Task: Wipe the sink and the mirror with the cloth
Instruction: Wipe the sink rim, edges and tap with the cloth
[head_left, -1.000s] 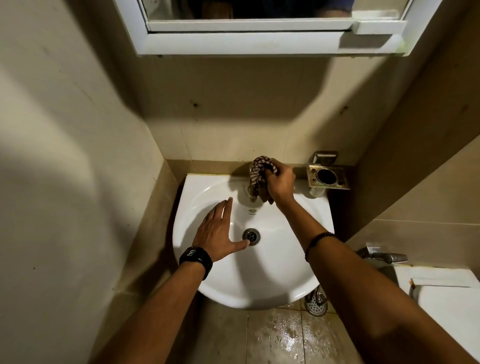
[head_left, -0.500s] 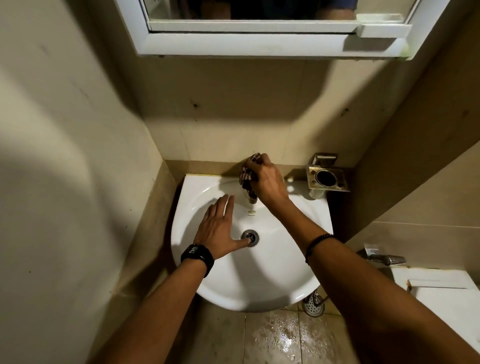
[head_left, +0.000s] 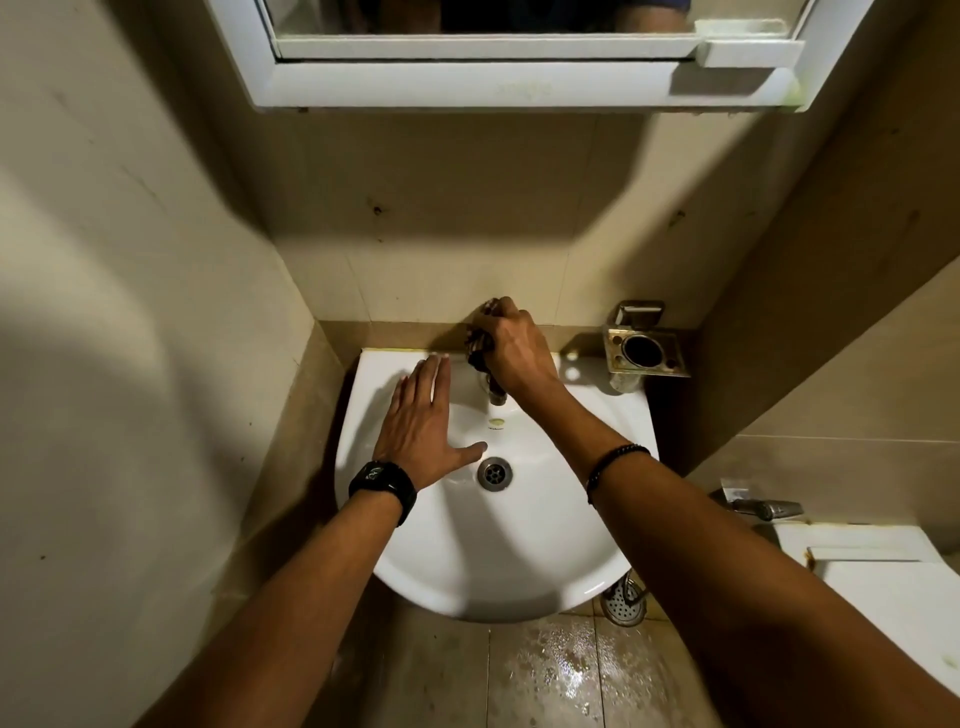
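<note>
Both arms stretched forward. Left hand (head_left: 421, 421) flat, palm down, fingers straight and together, thumb splayed right. Right hand (head_left: 514, 353) farther out, back up, fingers curled round cloth (head_left: 479, 347).

The cloth (head_left: 479, 343) is mostly covered; the mirror (head_left: 467, 18) is cropped above.

The sink (head_left: 519, 566) is finished in glossy white, as is the mirror frame (head_left: 467, 85). The cloth (head_left: 478, 347) is striped dark brown and pale. A black watch (head_left: 384, 486) and a black beaded bracelet (head_left: 615, 460) are worn. The walls (head_left: 441, 218) are tiled beige.
</note>
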